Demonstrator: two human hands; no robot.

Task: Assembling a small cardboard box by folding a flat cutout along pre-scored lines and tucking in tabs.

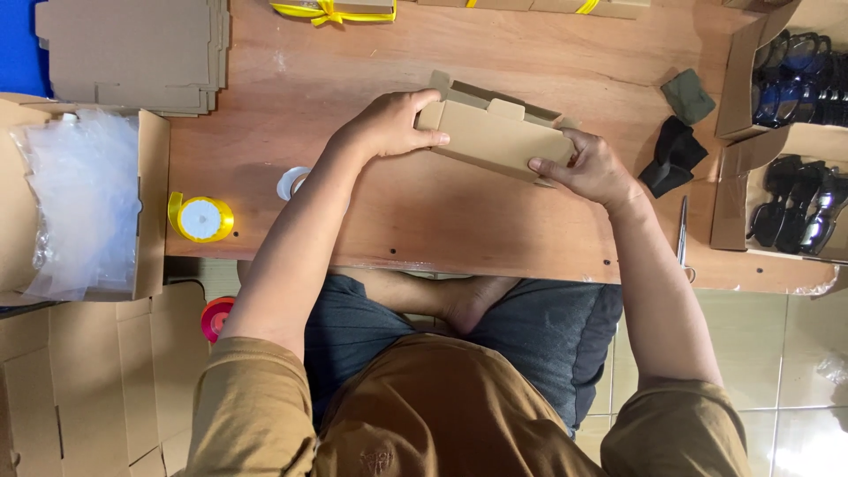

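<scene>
A small brown cardboard box (pixel 495 134) lies on the wooden table (pixel 424 221), tilted slightly, its lid flaps partly folded. My left hand (pixel 389 124) grips its left end, thumb pressed on the front face. My right hand (pixel 590 168) holds its right end, fingers curled round the corner. Both hands are on the box at once.
A stack of flat cardboard blanks (pixel 132 53) lies at the back left. A yellow ribbon roll (pixel 200 217), a clear tape roll (pixel 293 182), dark cloth pouches (pixel 676 155), scissors (pixel 684 238) and boxes of sunglasses (pixel 795 203) surround the work area. A box of clear bags (pixel 79 203) sits left.
</scene>
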